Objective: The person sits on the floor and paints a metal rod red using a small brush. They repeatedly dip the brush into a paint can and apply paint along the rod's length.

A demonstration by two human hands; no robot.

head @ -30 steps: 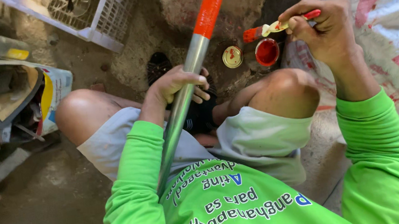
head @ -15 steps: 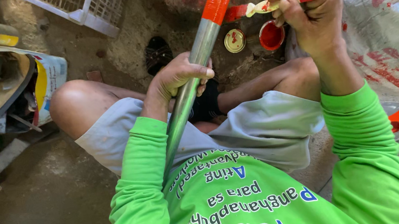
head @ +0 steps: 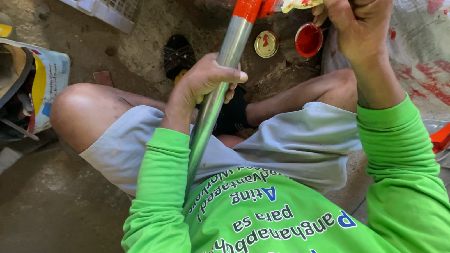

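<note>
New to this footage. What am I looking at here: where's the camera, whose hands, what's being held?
There is no machine here, only a person. The one camera sits on that person's head and looks down, so the green sleeves and grey shorts are the wearer's own, seated on a rough concrete floor.

The left hand grips a long metal pipe, bare silver low down and painted orange-red higher up. The right hand holds a small paintbrush with its bristles against the painted part of the pipe.

On the ground past the knees stand an open tin of red paint and its round lid. A white plastic crate lies at top left, and a paint-stained sack at right.
</note>
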